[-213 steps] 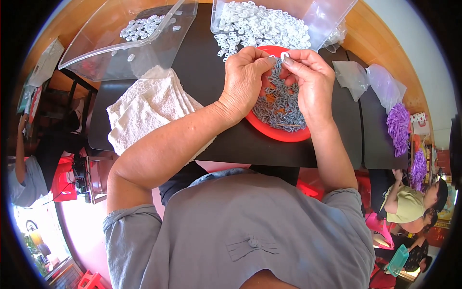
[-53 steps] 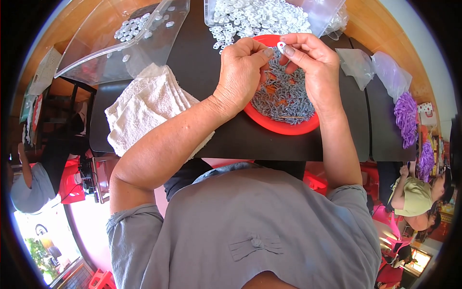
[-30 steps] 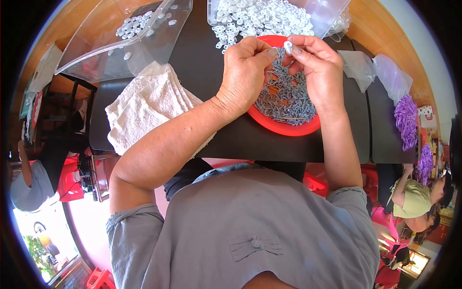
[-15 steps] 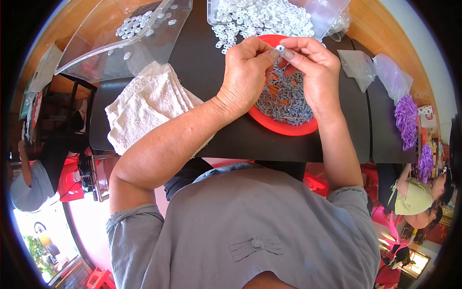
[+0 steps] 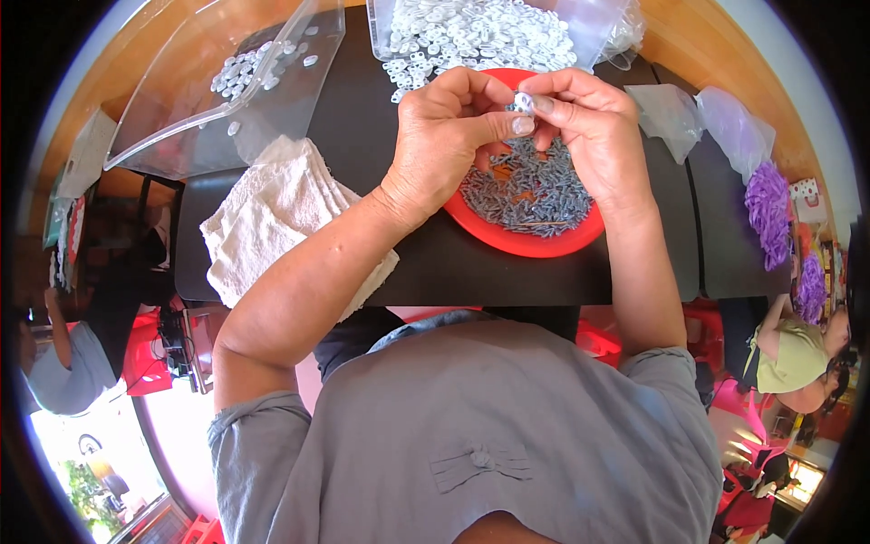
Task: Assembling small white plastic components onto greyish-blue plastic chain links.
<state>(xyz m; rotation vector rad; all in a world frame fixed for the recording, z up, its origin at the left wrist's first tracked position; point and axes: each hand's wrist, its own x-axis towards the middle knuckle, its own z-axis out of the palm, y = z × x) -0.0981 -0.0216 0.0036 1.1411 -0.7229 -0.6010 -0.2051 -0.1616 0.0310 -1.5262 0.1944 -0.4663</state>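
Where the white piece (image 5: 523, 102) is: over the far part of the red bowl (image 5: 530, 247), at the fingertips of our two hands.
Right hand (image 5: 594, 136): we pinch the piece between thumb and forefinger.
Left hand (image 5: 439, 136): our thumb and forefinger curve toward the piece with a gap between them; we cannot tell whether either touches it, or whether the other fingers hold something small.
Steadying: we do well to let the right pinch anchor the piece, firm but not squeezing, while the left fingertips make the fine moves.
Sight line: a slight turn of the piece toward our eyes should help, since the thumbs crowd it.
Safe drop: with both hands above the bowl, a slip would probably land among the grey pieces (image 5: 535, 204), easy to pick out by colour.
Piece detail: dark spots show on its face; whether they are holes is too small to make out.
Bowl's far side: partly covered by our hands, so some grey pieces are hidden.
White heap (image 5: 480, 36): it and its clear bin (image 5: 603, 32) run out of view at the top, so we cannot judge how far back they go.
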